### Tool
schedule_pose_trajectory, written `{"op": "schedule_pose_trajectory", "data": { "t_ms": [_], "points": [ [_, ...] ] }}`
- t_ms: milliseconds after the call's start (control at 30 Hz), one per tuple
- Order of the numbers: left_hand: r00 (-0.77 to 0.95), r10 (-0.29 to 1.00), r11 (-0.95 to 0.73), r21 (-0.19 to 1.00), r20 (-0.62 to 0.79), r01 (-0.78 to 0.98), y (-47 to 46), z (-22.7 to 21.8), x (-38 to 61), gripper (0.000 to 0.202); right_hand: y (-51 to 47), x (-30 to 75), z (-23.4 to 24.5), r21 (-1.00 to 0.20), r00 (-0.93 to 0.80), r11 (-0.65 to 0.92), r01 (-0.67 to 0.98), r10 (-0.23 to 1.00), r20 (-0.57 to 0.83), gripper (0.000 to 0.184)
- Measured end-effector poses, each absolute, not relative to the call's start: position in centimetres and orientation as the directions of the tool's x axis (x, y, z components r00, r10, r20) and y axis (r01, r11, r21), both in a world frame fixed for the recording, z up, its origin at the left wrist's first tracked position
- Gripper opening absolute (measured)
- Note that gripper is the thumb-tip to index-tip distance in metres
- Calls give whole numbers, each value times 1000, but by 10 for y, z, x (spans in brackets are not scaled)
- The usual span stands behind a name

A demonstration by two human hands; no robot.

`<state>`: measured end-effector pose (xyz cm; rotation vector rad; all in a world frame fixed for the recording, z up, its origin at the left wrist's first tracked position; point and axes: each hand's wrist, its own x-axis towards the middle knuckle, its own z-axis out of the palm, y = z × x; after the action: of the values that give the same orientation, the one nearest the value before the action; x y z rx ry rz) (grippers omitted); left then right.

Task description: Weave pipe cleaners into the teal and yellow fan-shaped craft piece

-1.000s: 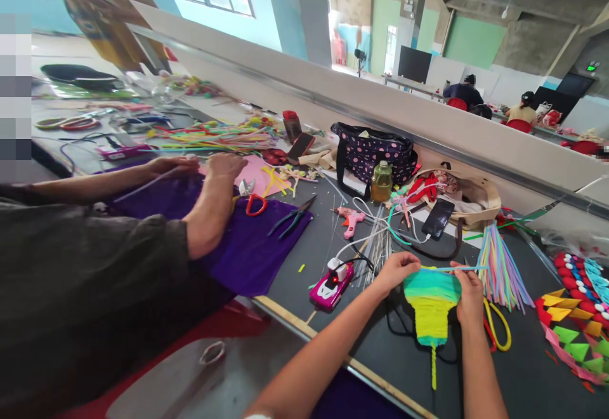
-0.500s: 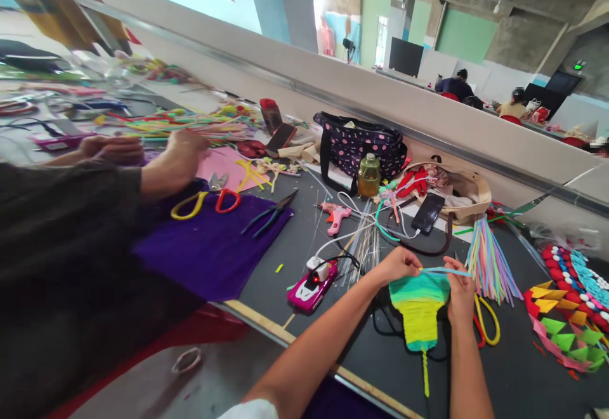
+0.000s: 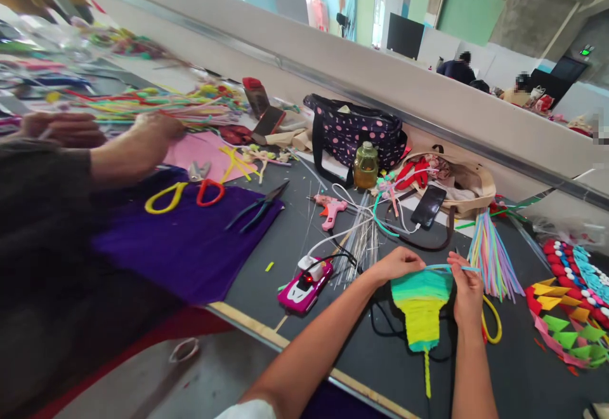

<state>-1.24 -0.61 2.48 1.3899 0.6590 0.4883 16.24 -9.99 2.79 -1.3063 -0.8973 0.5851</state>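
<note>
Over the table in front of me is a flat fuzzy piece wound from pipe cleaners (image 3: 422,317), with teal at the top, yellow below and a twisted yellow stem. My left hand (image 3: 402,263) pinches its upper left corner. A light blue pipe cleaner (image 3: 436,268) runs along the top edge, its far end held between the fingers of my right hand (image 3: 467,285). Close by my right wrist, partly hidden, lie scissors with yellow and red handles (image 3: 493,320). A fan of pastel pipe cleaners (image 3: 492,257) lies just beyond that hand.
To the left a co-worker's hands (image 3: 152,136) hover above a purple cloth (image 3: 190,247) bearing scissors (image 3: 209,192) and pliers (image 3: 257,206). A pink glue gun (image 3: 329,209), a magenta power strip (image 3: 304,289), wires, a bottle (image 3: 366,166), bags and a phone (image 3: 429,206) crowd the middle.
The view has shifted slightly. The light blue pipe cleaner now lies closer along the piece's top edge, with my right hand still on its end. The co-worker's hands appear further left.
</note>
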Motion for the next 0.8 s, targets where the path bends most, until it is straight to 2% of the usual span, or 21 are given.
{"op": "schedule_pose_trajectory", "data": {
  "t_ms": [167,433,600,700,800],
  "points": [
    [726,671,210,978,-149,7,-8,23,-15,47,-97,168,18,-993,677,92,79,726,121,34],
    [665,725,313,945,-178,-89,-6,25,-20,47,-100,174,16,-948,674,-25,318,709,207,38],
    [694,707,199,980,-136,-11,-5,27,-23,44,-102,171,17,-943,666,-66,327,724,181,41],
    [754,651,92,995,-89,38,-4,28,-26,45,-103,167,20,-950,649,-81,303,747,143,41],
    [807,585,71,996,-81,48,-7,30,-26,46,-105,162,27,-955,623,-77,288,772,126,40]
  ]
}}
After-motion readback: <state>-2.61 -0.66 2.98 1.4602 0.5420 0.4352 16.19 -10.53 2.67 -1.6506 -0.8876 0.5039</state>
